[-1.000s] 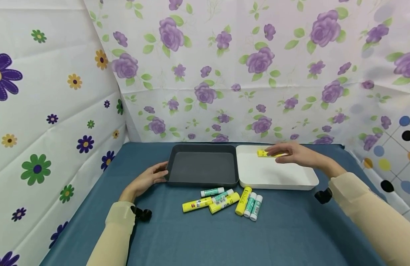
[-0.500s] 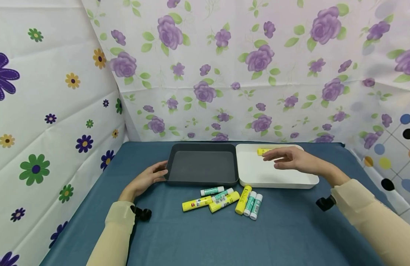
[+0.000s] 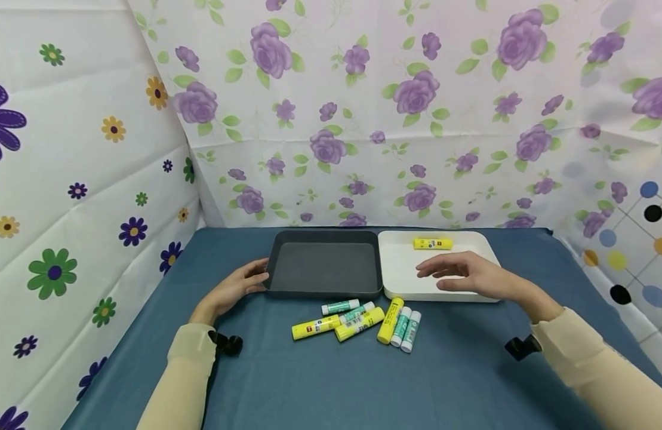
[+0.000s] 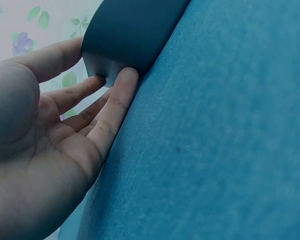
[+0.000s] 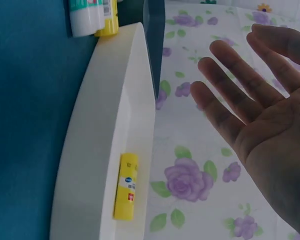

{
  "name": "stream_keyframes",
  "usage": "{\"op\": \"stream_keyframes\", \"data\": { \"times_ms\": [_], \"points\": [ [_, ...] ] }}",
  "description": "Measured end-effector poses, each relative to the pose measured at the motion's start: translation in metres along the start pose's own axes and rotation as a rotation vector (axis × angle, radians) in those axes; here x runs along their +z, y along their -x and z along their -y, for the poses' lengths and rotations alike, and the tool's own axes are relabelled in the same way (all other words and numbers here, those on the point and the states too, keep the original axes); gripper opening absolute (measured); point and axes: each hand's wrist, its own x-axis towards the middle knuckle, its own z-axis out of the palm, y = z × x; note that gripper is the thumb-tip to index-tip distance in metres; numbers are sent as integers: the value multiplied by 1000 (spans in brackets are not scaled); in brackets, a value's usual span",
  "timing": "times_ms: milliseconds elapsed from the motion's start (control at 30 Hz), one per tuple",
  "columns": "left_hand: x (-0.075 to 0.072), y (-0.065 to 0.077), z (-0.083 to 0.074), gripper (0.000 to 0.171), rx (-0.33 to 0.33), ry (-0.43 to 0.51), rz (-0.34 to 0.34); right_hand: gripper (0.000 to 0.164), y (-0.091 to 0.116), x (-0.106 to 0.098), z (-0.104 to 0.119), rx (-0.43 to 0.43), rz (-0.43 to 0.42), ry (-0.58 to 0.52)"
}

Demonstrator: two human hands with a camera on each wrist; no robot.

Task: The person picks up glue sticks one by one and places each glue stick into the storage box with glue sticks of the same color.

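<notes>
At the left end of the dark grey tray [image 3: 324, 266], my left hand [image 3: 231, 291] touches the corner and rim with its fingertips. The left wrist view shows the fingers [image 4: 124, 82] extended against the tray's wall. My right hand [image 3: 473, 276] hovers over the front of the white tray [image 3: 403, 279], fingers spread and holding nothing. A yellow glue stick [image 3: 433, 243] lies in the back of the white tray, also visible in the right wrist view. In front of the trays, yellow glue sticks [image 3: 391, 321] and smaller green-and-white glue sticks [image 3: 411, 331] lie loose.
The two trays stand side by side on a blue cloth-covered table [image 3: 331, 382]. A floral sheet [image 3: 331, 113] hangs behind them, with another patterned sheet [image 3: 83, 239] on the left.
My right hand has let go of the yellow glue stick and drawn back toward me, leaving it in the white tray. The left hand stays at the dark tray.
</notes>
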Motion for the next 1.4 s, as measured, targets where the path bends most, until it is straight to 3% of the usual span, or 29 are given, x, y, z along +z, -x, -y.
{"op": "stream_keyframes", "data": {
  "times_ms": [267, 900, 1400],
  "points": [
    [0, 2, -1, 69, -10, 5, -3, 40, 4, 22, -1, -11, 54, -57],
    [0, 2, -2, 68, -17, 9, -2, 40, 7, 53, -34, 74, 125, -100],
    [0, 1, -2, 68, -22, 8, -2, 36, 5, 60, -43, 93, 90, -47]
  ]
}}
